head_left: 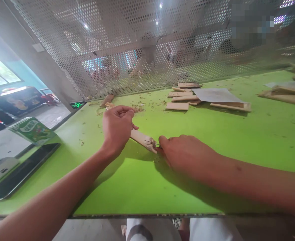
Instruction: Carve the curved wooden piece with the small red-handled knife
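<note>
My left hand (118, 129) is closed on a pale wooden piece (141, 138), which slants down to the right above the green table. Part of the piece is hidden under the fingers. At its near end the wood looks rough and notched. My right hand (185, 154) is closed on a thin metal tool (158, 145); its narrow tip touches or lies just over that rough end. The tool's handle is hidden in the fingers, so its exact kind does not show.
Several wooden strips (177, 106) and a white sheet of paper (217, 94) lie toward the back, before a perforated metal screen (142, 60). Shavings dot the green table (212, 134). A dark phone-like slab (24, 170) and a green box (33, 130) are at left; more wood (285, 95) lies right.
</note>
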Motion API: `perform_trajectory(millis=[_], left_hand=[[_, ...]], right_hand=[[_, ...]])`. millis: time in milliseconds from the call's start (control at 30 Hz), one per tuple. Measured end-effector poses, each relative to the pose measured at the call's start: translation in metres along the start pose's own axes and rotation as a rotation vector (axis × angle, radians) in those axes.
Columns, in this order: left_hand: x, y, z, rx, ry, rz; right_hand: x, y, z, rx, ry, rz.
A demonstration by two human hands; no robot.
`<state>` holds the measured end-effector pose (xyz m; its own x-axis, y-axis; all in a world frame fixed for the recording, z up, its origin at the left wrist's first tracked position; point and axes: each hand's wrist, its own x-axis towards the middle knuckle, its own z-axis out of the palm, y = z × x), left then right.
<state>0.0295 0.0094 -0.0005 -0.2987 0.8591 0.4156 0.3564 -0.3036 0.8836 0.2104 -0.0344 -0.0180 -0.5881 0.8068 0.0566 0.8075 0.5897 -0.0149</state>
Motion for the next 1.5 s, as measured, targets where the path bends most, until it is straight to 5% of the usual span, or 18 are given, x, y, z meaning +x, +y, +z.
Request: perform_trajectory(millis=[200, 367, 600, 800, 1067, 1333, 1500], left_hand=[[-0.006, 0.004, 0.000, 0.074, 0.005, 0.071], [-0.014, 0.011, 0.001, 0.096, -0.002, 0.193], [-0.012, 0.013, 0.001, 0.030, -0.041, 0.141], [0.001, 0.000, 0.001, -0.088, -0.072, 0.050], [0.017, -0.015, 0.002, -0.211, -0.175, -0.040], [0.026, -0.028, 0.005, -0.355, -0.389, -0.279], [0.026, -0.034, 0.011, -0.359, -0.352, -0.345]], right_hand=[[0.000, 0.002, 0.001, 0.057, -0.024, -0.017], [-0.001, 0.007, -0.010, 0.298, -0.194, -0.041], [0.005, 0.019, -0.016, 0.494, -0.388, -0.007], [0.004, 0.012, -0.011, 0.251, -0.130, -0.049], [0.010, 0.011, 0.001, -0.015, 0.052, -0.129], [0.020, 0.009, 0.008, -0.076, 0.129, -0.208], [0.018, 0.003, 0.002, 0.011, 0.083, -0.168]])
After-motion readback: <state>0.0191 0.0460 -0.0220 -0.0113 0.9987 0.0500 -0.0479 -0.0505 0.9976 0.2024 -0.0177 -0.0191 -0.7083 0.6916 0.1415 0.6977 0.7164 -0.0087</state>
